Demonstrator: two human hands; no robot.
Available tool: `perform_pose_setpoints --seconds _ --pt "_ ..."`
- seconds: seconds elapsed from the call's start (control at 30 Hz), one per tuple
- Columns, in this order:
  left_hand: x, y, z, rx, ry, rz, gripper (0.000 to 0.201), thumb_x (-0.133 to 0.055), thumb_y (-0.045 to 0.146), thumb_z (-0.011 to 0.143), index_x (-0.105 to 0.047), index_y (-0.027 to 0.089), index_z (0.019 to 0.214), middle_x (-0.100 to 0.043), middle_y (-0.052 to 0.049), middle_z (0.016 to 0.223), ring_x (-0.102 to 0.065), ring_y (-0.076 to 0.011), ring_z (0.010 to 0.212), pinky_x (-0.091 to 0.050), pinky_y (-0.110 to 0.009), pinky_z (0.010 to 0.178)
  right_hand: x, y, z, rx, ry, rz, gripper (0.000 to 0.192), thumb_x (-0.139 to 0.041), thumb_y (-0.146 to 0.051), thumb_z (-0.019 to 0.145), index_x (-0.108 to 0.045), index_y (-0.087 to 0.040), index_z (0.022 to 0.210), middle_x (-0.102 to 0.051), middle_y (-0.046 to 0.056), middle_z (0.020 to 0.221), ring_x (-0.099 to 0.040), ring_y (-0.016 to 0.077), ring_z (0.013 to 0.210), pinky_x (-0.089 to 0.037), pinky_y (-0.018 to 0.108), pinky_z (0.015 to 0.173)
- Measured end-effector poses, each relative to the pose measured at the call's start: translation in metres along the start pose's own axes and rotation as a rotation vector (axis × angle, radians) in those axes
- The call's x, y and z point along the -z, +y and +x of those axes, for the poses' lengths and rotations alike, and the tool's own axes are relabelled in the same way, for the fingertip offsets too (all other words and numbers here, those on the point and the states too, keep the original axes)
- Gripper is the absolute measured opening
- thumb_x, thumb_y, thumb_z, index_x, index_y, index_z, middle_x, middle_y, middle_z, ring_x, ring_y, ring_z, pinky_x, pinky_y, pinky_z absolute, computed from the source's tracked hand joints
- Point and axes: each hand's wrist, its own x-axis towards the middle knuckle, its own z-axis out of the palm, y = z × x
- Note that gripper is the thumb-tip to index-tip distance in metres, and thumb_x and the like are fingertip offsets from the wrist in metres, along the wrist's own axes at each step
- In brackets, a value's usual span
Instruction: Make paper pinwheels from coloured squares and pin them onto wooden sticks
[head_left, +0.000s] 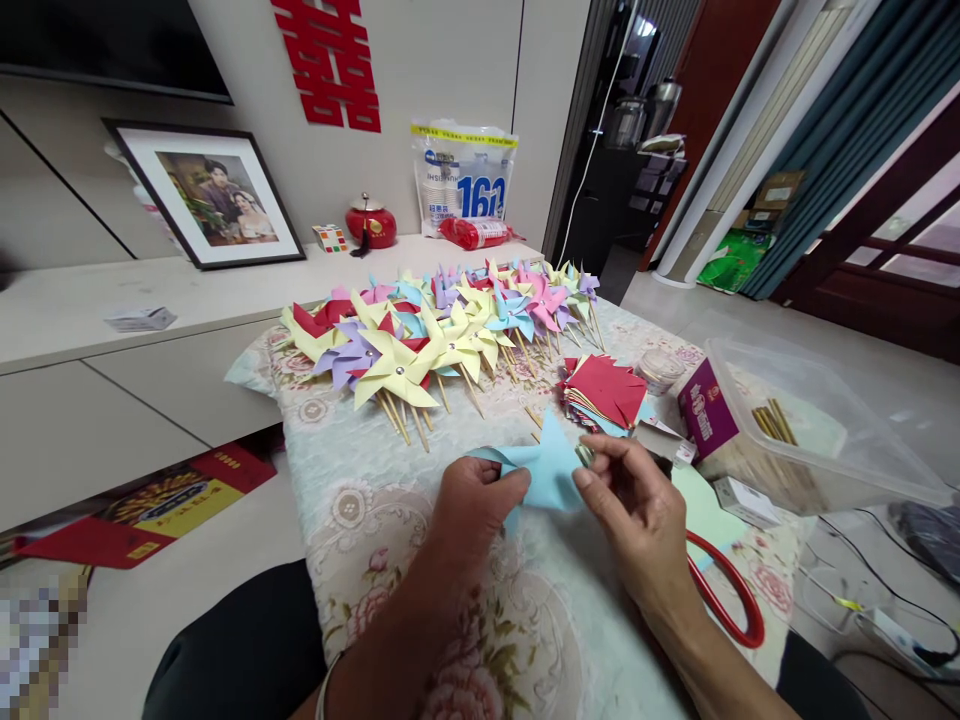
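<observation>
Two hands meet at the lower centre of the frame, and both are yours: your left hand pinches the near edge of a light blue paper piece between thumb and fingers, while your right hand closes its fingertips on the paper's right side. The paper is held just above a floral tablecloth, one pointed flap standing up. Just behind it, right of centre, lies a stack of red paper squares, and beyond that, across the middle of the frame, a heap of finished pinwheels in yellow, pink, purple and blue rests on wooden sticks. At right, a clear plastic box holds more sticks, with a purple carton against its near side. A red-handled pair of scissors lies under your right wrist at lower right. A framed photograph leans against the wall at upper left.
</observation>
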Motion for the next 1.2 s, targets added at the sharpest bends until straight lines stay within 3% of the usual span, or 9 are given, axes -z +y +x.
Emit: perform_pose_setpoints --seconds 0.07,0.13,0.23,0.3,0.47,0.73,1.0,1.2 --pt "0.003 0.006 0.0 0.023 -0.09 -0.011 0.014 -0.073 0.028 0.061 -0.068 0.015 0.064 -0.061 0.0 0.054 -0.054 -0.0144 0.052 -0.043 -0.026 0.055 0.002 0.003 0.004 -0.107 -0.018 0.192 0.043 -0.073 -0.035 0.082 -0.063 -0.025 0.123 -0.062 0.004 0.099 -0.058 0.0191 0.086 -0.047 0.031 0.073" --pt "0.007 0.012 0.0 0.048 -0.209 0.0 0.013 -0.071 0.026 0.062 -0.07 0.015 0.068 -0.063 0.0 0.059 -0.053 -0.0137 0.053 -0.043 -0.027 0.057 0.003 0.004 0.008 -0.261 -0.151 0.414 0.06 -0.075 -0.035 0.08 -0.054 -0.025 0.136 -0.066 0.007 0.108 -0.063 0.022 0.091 -0.05 0.033 0.075" --pt "0.014 0.016 0.0 0.072 -0.34 0.065 0.01 -0.068 0.022 0.064 -0.068 0.015 0.072 -0.064 0.0 0.064 -0.052 -0.0127 0.056 -0.041 -0.026 0.058 0.004 0.001 0.011 -0.447 -0.353 0.644 0.076 -0.077 -0.034 0.078 -0.043 -0.025 0.146 -0.071 0.008 0.103 -0.067 0.0223 0.082 -0.051 0.035 0.071" --pt "0.02 0.014 0.0 0.072 -0.386 0.127 0.007 -0.065 0.019 0.066 -0.066 0.015 0.073 -0.064 0.001 0.065 -0.051 -0.0118 0.057 -0.037 -0.025 0.057 0.006 -0.001 0.011 -0.483 -0.426 0.678 0.08 -0.078 -0.031 0.076 -0.042 -0.024 0.147 -0.072 0.006 0.097 -0.066 0.0204 0.078 -0.05 0.033 0.069" --pt "0.029 0.009 0.002 0.053 -0.456 0.323 0.002 -0.058 0.017 0.068 -0.056 0.017 0.07 -0.054 0.004 0.062 -0.042 -0.0099 0.056 -0.029 -0.025 0.053 0.01 -0.004 0.008 -0.459 -0.576 0.501 0.084 -0.08 -0.03 0.076 -0.04 -0.03 0.15 -0.069 0.004 0.098 -0.063 0.0193 0.076 -0.047 0.029 0.061" --pt "0.027 0.008 0.006 0.014 -0.468 0.566 0.007 -0.055 0.021 0.067 -0.048 0.02 0.065 -0.04 0.007 0.057 -0.032 -0.0093 0.055 -0.021 -0.026 0.05 0.005 -0.007 0.006 -0.401 -0.601 0.257 0.089 -0.075 -0.017 0.073 -0.036 -0.028 0.152 -0.064 -0.002 0.086 -0.058 0.0166 0.071 -0.045 0.028 0.062" --pt "0.025 0.007 0.006 0.011 -0.464 0.649 0.006 -0.053 0.019 0.064 -0.047 0.02 0.063 -0.038 0.007 0.056 -0.031 -0.01 0.054 -0.021 -0.027 0.049 0.002 -0.005 0.005 -0.311 -0.609 0.096 0.087 -0.067 -0.011 0.073 -0.035 -0.026 0.152 -0.06 -0.004 0.078 -0.055 0.0135 0.068 -0.042 0.026 0.06" --pt "0.023 0.003 0.002 -0.072 -0.432 0.569 0.01 -0.055 0.016 0.067 -0.05 0.021 0.06 -0.041 0.005 0.055 -0.032 -0.0111 0.054 -0.022 -0.026 0.048 0.001 -0.006 0.003 -0.331 -0.581 0.127 0.085 -0.065 -0.008 0.072 -0.038 -0.025 0.151 -0.057 -0.006 0.074 -0.052 0.0109 0.062 -0.039 0.022 0.054"
